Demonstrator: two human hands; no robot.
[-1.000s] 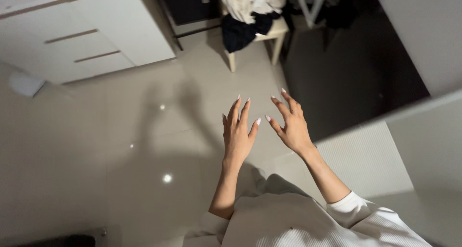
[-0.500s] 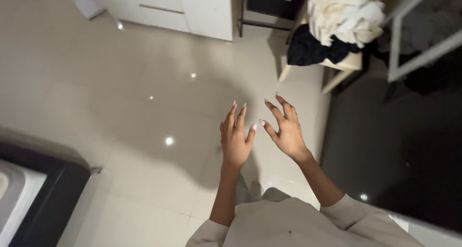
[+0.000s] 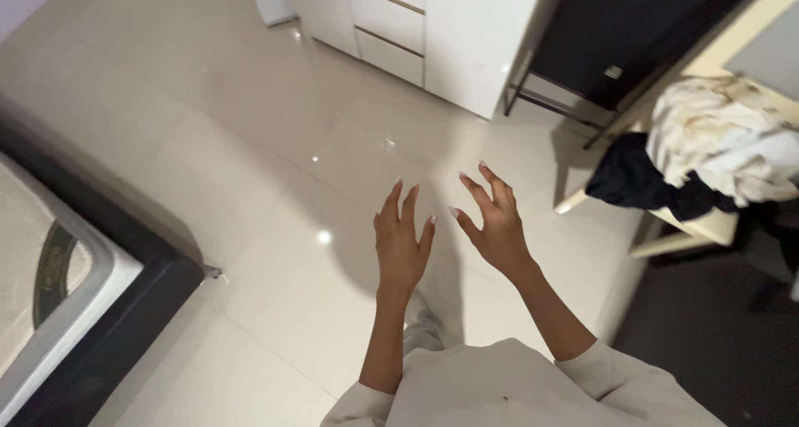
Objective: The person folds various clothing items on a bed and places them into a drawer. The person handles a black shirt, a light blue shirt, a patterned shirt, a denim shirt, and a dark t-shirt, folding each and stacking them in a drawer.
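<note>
My left hand is raised in front of me, fingers spread and pointing up, holding nothing. My right hand hovers beside it, a little higher, fingers apart and slightly curled, also with nothing in it. The two hands are close but do not touch. Both hang in the air above a glossy beige tiled floor. My sleeves and top are pale cream.
A white drawer cabinet stands at the back. A pale wooden stool at right carries a heap of white clothes and dark clothes. A black-framed bed corner lies at lower left. A dark rug covers the lower right.
The view has swung left: the stool and cabinet shifted right, and the bed corner came further into view at left. My hands kept the same open pose.
</note>
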